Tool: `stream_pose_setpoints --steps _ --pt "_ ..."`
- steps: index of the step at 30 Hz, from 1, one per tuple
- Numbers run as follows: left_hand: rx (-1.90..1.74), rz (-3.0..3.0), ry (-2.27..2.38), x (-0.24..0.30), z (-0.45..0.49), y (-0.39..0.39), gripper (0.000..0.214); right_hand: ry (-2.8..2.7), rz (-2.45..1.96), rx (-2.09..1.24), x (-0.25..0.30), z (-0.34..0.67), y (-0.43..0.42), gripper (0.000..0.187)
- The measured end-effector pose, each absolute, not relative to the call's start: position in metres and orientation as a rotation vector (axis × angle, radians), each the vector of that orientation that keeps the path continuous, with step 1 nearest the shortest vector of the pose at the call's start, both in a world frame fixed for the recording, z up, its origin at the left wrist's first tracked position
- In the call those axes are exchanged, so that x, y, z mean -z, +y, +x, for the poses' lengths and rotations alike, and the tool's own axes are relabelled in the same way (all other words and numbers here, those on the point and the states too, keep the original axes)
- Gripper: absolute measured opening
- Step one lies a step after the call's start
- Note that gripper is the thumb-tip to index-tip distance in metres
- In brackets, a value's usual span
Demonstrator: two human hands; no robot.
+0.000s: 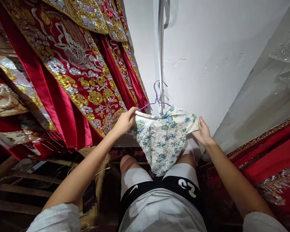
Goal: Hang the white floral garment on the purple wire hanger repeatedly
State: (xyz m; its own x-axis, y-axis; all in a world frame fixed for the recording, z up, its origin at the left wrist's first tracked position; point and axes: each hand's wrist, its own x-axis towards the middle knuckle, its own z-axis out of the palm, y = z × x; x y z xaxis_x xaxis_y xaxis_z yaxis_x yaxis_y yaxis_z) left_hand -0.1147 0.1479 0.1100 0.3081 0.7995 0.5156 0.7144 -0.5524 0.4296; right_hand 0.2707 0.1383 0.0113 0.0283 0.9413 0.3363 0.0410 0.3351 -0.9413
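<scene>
Shirt (160, 141) with floral pattern is spread in front of the white wall (207, 38), with the purple hanger (156, 101) at its neckline. One shoulder is pinched by the left hand (126, 122), the opposite sleeve edge by the right hand (203, 132). Both sides should be drawn evenly, so that the neckline is not stretched.

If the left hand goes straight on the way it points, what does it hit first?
Past the garment it grips, the left hand would probably meet the hanger first, though depth is unclear.

A thin purple hanger (157, 100) carries the floral short-sleeved top (162, 138).
</scene>
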Motion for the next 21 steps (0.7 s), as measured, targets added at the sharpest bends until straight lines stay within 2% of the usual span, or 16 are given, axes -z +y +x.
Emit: stream_pose_setpoints --steps 3,8,10,13,17,19,21 --pt "-1.096 2.379 1.375 -0.117 -0.105 0.150 0.035 -1.201 -0.930 -0.939 -0.030 0.282 0.147 0.049" --pt "-1.215 2.316 1.276 -0.130 -0.076 0.163 0.029 -1.161 -0.815 -0.778 -0.087 0.266 0.148 0.051" --pt "-1.284 2.296 1.242 -0.132 -0.071 0.168 0.024 -1.264 -0.771 -0.786 -0.107 0.250 0.133 0.051" --pt "-1.390 2.179 1.178 -0.129 -0.073 0.173 0.030 -1.631 -0.708 -0.900 -0.124 0.229 0.098 0.048" --pt "-1.314 2.067 0.901 -0.115 -0.085 0.162 0.032 -2.160 -0.483 -1.126 -0.119 0.220 0.076 0.062" --pt "-1.153 2.096 0.787 -0.108 -0.085 0.149 0.030 -2.176 -0.528 -1.081 -0.105 0.216 0.083 0.055" --pt "-1.050 2.124 0.672 -0.103 -0.078 0.134 0.027 -2.124 -0.692 -0.880 -0.084 0.205 0.095 0.045"
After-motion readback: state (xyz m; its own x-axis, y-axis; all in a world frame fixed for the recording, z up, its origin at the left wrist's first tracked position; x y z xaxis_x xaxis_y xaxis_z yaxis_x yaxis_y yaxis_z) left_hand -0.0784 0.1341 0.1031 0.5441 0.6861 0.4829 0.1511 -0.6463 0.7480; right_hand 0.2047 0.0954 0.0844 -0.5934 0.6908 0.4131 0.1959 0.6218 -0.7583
